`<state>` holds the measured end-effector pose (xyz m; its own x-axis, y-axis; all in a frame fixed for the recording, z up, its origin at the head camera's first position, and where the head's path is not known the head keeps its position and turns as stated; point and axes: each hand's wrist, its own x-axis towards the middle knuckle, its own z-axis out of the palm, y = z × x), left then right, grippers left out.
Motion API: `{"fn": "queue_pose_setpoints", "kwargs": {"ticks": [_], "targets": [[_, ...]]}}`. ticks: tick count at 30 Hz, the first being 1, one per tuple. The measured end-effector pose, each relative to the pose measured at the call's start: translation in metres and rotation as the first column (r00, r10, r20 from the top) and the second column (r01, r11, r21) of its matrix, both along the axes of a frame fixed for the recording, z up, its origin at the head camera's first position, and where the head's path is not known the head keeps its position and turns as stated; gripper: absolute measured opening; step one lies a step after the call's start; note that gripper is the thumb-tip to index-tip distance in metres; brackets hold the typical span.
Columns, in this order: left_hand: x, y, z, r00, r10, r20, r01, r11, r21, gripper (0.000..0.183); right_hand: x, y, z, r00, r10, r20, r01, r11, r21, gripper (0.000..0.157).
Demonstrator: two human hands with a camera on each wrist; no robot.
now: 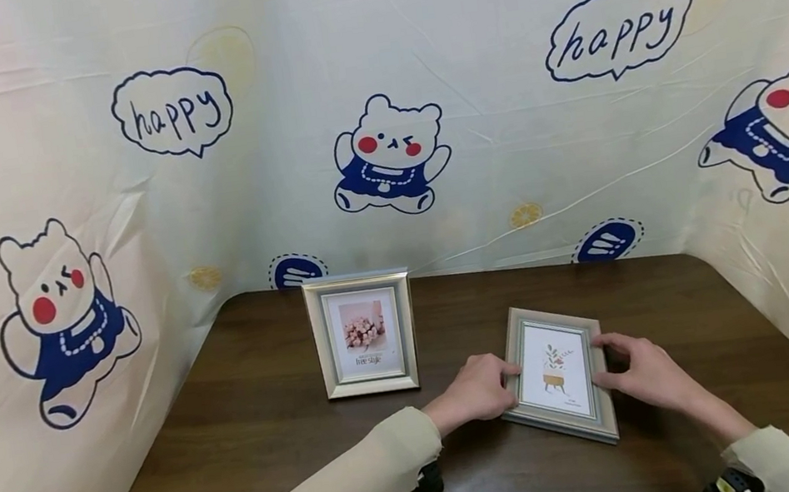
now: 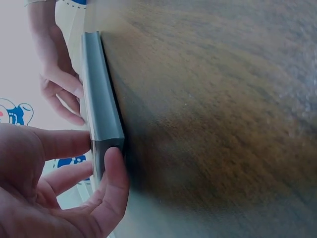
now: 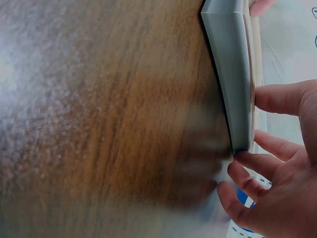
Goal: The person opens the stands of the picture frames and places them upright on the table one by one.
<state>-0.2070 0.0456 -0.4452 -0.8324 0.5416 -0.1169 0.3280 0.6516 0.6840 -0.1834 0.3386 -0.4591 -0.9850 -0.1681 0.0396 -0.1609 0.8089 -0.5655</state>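
Note:
A picture frame [image 1: 552, 367] with a plant print lies face up and turned at a slant, right of the middle of the wooden table. My left hand [image 1: 479, 390] grips its left edge, thumb on the upper face and a finger against the outer side [image 2: 103, 89]. On the opposite edge, my right hand [image 1: 645, 372] holds the frame between thumb and fingers; the right wrist view shows the thumb on the face and fingertips at the side [image 3: 230, 74]. Whether the frame rests fully on the table or is slightly raised, I cannot tell.
A second picture frame [image 1: 371, 379], with a pink flower print, stands upright to the left, toward the back of the brown table [image 1: 258, 458]. A pale cloth [image 1: 501, 138] printed with bears and "happy" bubbles surrounds the table's back and sides.

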Motion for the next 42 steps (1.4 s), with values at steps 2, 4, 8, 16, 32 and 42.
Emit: {"fn": "queue_pose_setpoints", "kwargs": {"ticks": [2, 4, 8, 16, 32, 42], "targets": [[-0.0004, -0.0001, -0.0009, 1.0, 0.003, 0.004, -0.003, 1.0, 0.002, 0.05, 0.0001, 0.0002, -0.0001, 1.0, -0.01, 0.004, 0.01, 1.0, -0.001, 0.056], [-0.0024, -0.0001, -0.0056, 1.0, 0.0, -0.022, 0.0, 1.0, 0.001, 0.053, 0.0001, 0.0003, -0.0001, 1.0, -0.019, 0.009, 0.019, 1.0, -0.001, 0.054], [-0.0022, -0.0004, -0.0056, 0.999, 0.023, -0.03, -0.023, 1.0, -0.001, 0.062, 0.0001, 0.0001, 0.0, 0.999, -0.031, 0.018, 0.031, 1.0, -0.003, 0.052], [-0.0018, -0.0009, -0.0028, 0.998, 0.053, -0.017, -0.054, 0.998, -0.045, 0.067, -0.001, 0.0005, 0.0007, 0.999, -0.028, 0.035, 0.027, 1.0, 0.011, 0.052], [-0.0011, -0.0037, -0.0051, 0.995, 0.049, 0.084, -0.052, 0.998, 0.034, 0.047, -0.0035, 0.0014, 0.001, 0.999, -0.016, 0.042, 0.015, 0.999, 0.028, 0.058], [0.006, -0.0009, 0.002, 0.994, 0.065, 0.087, -0.067, 0.997, 0.025, 0.043, -0.0033, 0.0001, 0.002, 0.999, -0.031, 0.044, 0.03, 0.999, 0.033, 0.057]]}}
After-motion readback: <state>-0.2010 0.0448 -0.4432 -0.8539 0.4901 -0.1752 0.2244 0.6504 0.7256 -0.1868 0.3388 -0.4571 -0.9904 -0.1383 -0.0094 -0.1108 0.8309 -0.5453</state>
